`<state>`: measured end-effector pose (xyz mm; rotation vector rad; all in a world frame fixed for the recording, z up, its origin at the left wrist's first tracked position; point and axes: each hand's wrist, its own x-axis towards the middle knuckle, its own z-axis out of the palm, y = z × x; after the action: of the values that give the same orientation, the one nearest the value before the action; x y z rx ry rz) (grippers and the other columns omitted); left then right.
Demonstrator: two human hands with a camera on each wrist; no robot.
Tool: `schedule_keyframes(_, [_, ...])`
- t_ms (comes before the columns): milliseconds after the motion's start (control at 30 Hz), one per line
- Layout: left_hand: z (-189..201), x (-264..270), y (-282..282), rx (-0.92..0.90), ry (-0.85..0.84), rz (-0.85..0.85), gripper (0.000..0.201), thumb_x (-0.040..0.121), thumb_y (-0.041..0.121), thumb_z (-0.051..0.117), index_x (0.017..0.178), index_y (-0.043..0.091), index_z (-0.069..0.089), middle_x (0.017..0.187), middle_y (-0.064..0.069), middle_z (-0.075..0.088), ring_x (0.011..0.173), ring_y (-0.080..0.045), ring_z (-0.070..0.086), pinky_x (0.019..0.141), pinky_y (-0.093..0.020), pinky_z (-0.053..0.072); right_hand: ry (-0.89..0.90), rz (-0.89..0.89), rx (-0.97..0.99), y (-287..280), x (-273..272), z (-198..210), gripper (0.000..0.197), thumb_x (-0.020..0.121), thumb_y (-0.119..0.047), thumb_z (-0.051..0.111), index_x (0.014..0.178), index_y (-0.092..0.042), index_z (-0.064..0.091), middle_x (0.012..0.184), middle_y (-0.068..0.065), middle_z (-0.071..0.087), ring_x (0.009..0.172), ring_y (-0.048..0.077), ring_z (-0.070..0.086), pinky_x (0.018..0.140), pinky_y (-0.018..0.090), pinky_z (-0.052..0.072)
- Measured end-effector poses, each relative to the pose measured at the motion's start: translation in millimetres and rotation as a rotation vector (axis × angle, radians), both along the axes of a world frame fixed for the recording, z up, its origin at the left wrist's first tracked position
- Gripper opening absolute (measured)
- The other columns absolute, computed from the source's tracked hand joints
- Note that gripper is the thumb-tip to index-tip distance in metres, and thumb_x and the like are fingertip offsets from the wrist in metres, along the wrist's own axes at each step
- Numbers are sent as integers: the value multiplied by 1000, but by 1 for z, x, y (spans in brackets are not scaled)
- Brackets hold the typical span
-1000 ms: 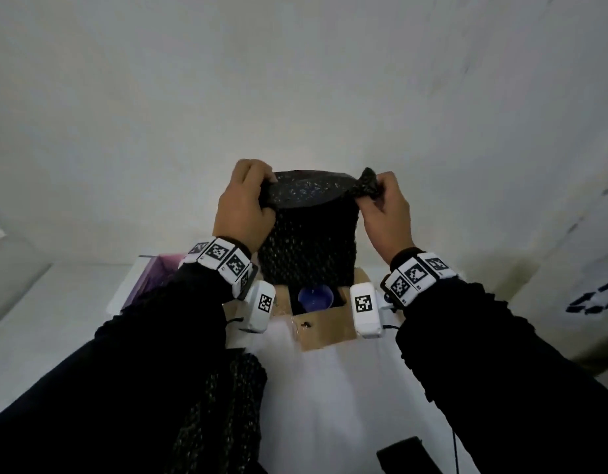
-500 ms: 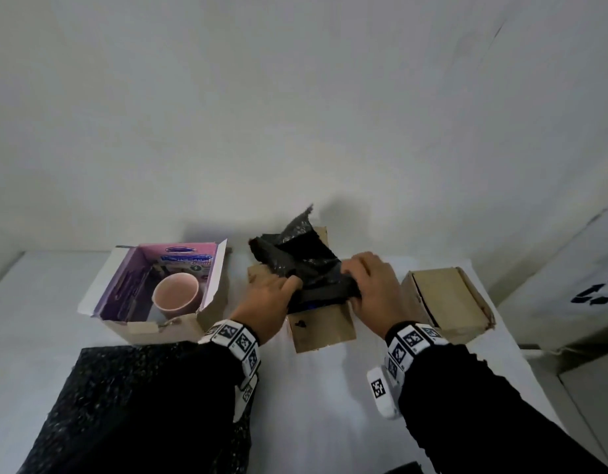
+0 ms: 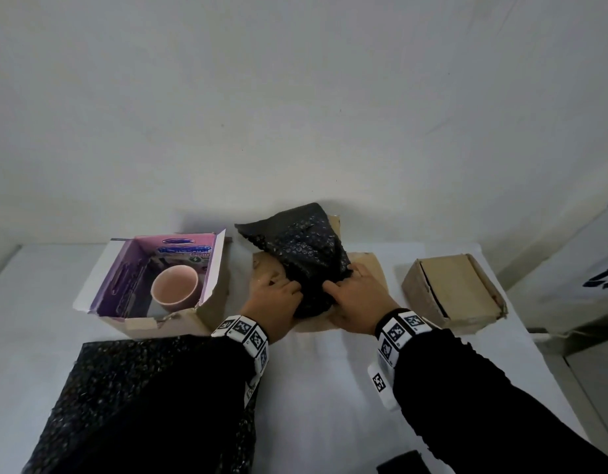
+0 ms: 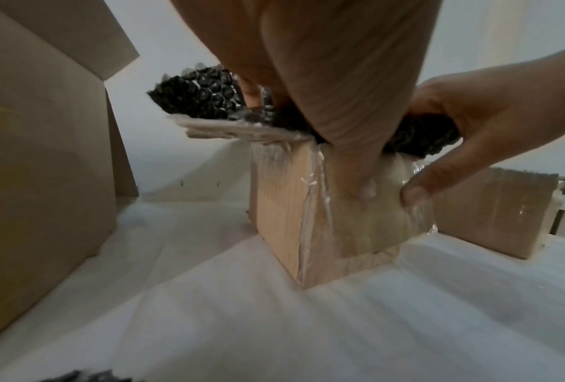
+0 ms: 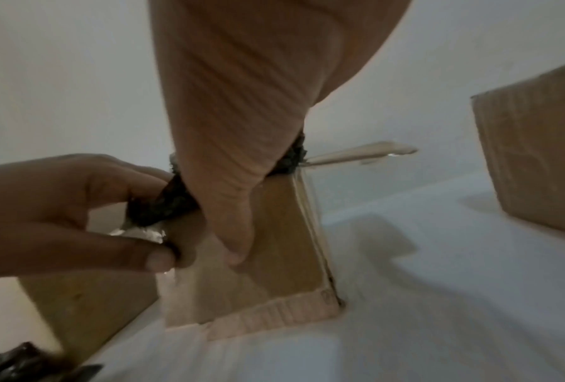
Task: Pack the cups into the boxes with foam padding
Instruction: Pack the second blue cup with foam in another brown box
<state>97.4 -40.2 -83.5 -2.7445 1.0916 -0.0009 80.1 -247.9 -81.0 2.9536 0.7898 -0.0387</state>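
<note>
Both hands grip black bubble wrap (image 5: 163, 206) atop cardboard box (image 5: 274, 258); second box (image 5: 536, 155) right

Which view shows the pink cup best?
Head view: the pink cup sits upright in the open purple-lined box, rim fully visible. Neither wrist view shows the cup; the left wrist view shows only that box's outer cardboard wall.

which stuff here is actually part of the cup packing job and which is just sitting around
Part of the job:
- black bubble wrap, gripped by left hand and right hand
- middle cardboard box under it
- pink cup in the purple-lined box
- spare black padding sheet
- closed cardboard box

Lying about:
- dark object at the near table edge, unidentifiable
</note>
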Motion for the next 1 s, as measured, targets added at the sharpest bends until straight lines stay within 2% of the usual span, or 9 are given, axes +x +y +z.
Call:
schedule_keyframes(67, [8, -2, -4, 55, -20, -13, 15, 60, 34, 77, 65, 24, 66, 76, 7, 60, 73, -17, 61, 81, -39, 41, 10, 2, -28, 10, -4, 2, 28, 66, -39, 58, 86, -19, 55, 62, 0, 63, 60, 27, 60, 90, 39, 38])
schedule_keyframes(233, [18, -12, -3, 185, 141, -68, 22, 89, 24, 52, 102, 20, 69, 112, 0, 56, 108, -23, 52, 100, -42, 33, 118, 7, -110, 24, -22, 9, 27, 70, -43, 59, 87, -21, 58, 75, 1, 68, 66, 25, 58, 87, 38, 39])
schedule_keyframes(300, [15, -18, 3, 178, 176, -94, 32, 89, 40, 49, 104, 21, 69, 113, 1, 56, 109, -22, 51, 103, -43, 29, 164, -16, -41, 25, -29, 12, 30, 73, -53, 56, 81, -24, 56, 75, -2, 66, 66, 22, 55, 84, 34, 39])
schedule_keyframes(367, [10, -23, 11, 91, 220, -75, 66, 83, 67, 27, 103, 22, 71, 113, 4, 57, 109, -18, 50, 105, -44, 25, 187, -60, 42, 23, -39, 14, 42, 75, -66, 41, 74, -25, 52, 64, -5, 58, 58, 18, 47, 78, 32, 41])
schedule_keyframes(467, [7, -30, 16, -56, 228, -46, 85, 79, 65, 2, 101, 24, 73, 118, 7, 56, 114, -16, 45, 108, -47, 19, 310, -187, 200, 16, -47, 18, 48, 76, -60, 34, 76, -19, 58, 66, -1, 57, 64, 21, 53, 70, 32, 46])
schedule_keyframes(633, [4, -23, 16, -160, 226, 88, 39, 89, 52, 43, 104, 32, 73, 123, 1, 47, 121, -28, 34, 106, -45, 29, 270, -192, 178, 7, -44, 13, 26, 86, -21, 55, 107, -22, 71, 105, 6, 58, 103, 25, 50, 83, 35, 44])
schedule_keyframes(767, [6, -17, 10, -409, 255, 170, 26, 73, 29, 77, 97, 26, 67, 111, 0, 48, 105, -22, 45, 92, -35, 41, 119, -305, 301, 11, -46, 8, 23, 83, -11, 58, 101, -24, 65, 101, 3, 52, 93, 24, 50, 78, 33, 44])
schedule_keyframes(867, [9, -18, 4, -284, 178, 135, 21, 78, 31, 71, 95, 24, 63, 106, 5, 56, 99, -20, 53, 89, -33, 41, 179, -303, 353, 15, -48, 9, 20, 74, -6, 56, 85, -20, 48, 85, 1, 53, 74, 23, 51, 66, 34, 42])
schedule_keyframes(1000, [14, -25, -4, -86, 150, -18, 29, 94, 42, 46, 102, 23, 66, 105, 5, 63, 95, -18, 59, 92, -40, 43, 57, -162, 273, 8, -53, 1, 12, 76, -33, 52, 76, -26, 43, 68, -10, 52, 64, 17, 49, 89, 35, 33])
